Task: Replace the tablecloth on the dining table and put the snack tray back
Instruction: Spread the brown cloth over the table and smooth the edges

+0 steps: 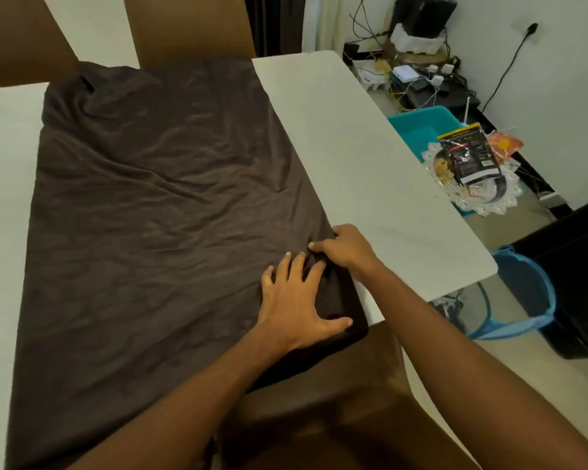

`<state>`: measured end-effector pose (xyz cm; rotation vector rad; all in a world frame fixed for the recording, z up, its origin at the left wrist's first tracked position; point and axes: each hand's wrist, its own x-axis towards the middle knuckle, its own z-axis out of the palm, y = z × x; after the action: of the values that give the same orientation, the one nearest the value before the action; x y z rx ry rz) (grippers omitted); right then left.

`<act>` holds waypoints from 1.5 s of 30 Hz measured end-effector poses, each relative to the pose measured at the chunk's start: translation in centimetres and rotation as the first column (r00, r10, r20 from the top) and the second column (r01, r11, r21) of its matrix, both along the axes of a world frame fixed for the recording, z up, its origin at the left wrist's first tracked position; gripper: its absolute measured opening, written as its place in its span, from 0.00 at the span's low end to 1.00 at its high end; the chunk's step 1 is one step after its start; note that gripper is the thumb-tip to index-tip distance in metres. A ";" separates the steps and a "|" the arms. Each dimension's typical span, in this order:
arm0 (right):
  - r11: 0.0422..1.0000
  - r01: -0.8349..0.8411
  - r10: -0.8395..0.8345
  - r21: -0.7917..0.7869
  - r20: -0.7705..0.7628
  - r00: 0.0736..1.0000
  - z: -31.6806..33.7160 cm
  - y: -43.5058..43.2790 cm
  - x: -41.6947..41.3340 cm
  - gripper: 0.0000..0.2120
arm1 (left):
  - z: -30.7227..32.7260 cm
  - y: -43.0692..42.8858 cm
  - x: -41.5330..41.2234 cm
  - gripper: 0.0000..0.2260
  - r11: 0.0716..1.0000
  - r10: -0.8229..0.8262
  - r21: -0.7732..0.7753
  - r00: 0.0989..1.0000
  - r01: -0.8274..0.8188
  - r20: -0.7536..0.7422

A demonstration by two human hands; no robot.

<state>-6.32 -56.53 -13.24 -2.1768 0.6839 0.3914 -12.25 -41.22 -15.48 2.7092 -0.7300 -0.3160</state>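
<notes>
A dark brown tablecloth lies wrinkled across the middle of the white dining table. My left hand presses flat on the cloth near its near right corner, fingers spread. Just beyond it, my right hand grips the cloth's right edge, fingers curled into a fold. The snack tray, a clear scalloped dish with a black packet and other snacks, sits off the table to the right, on a teal bin.
Two brown chair backs stand at the table's far side and another chair is under my arms. A blue mesh basket stands on the floor at the right. Cables and boxes clutter the far right corner.
</notes>
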 end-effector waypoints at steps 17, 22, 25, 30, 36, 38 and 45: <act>0.895 -0.086 0.056 0.437 0.082 0.995 4.0 1.0 -4.8 0.18 | 1.7 2.2 -4.5 0.43 0.882 0.170 -0.349 0.905 -0.316 -0.389; 0.911 -0.090 0.077 0.402 0.049 0.996 2.9 -0.5 -8.5 0.17 | 2.4 0.3 -4.0 0.47 0.836 0.252 -0.298 0.805 -0.461 -0.537; 0.941 -0.254 0.243 0.222 0.075 0.967 2.3 -0.8 -10.2 0.20 | 2.9 -0.3 -4.4 0.52 0.872 0.223 -0.281 0.837 -0.400 -0.501; 0.968 -0.197 0.163 0.154 0.211 0.964 3.4 0.6 -10.4 0.12 | 3.9 -1.6 -5.6 0.60 0.898 0.310 -0.145 0.831 -0.416 -0.462; 0.755 0.006 -0.051 0.656 0.050 0.997 6.0 2.9 -9.4 0.12 | 6.9 -0.1 -6.0 0.32 0.798 0.462 -0.272 0.836 -0.537 -0.295; 0.896 0.091 -0.134 0.434 0.072 0.988 4.3 2.6 -9.8 0.17 | 7.6 1.7 -5.5 0.27 0.760 0.507 -0.297 0.813 -0.579 -0.288; 0.970 -0.026 0.030 -0.242 0.013 0.999 -0.3 3.9 -11.5 0.42 | 6.8 6.4 -4.4 0.34 0.823 0.403 -0.313 0.875 -0.474 -0.267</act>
<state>-17.86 -52.62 -13.54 -2.4197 0.7241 0.3175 -16.68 -34.79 -8.64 2.3474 -0.0752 -0.2821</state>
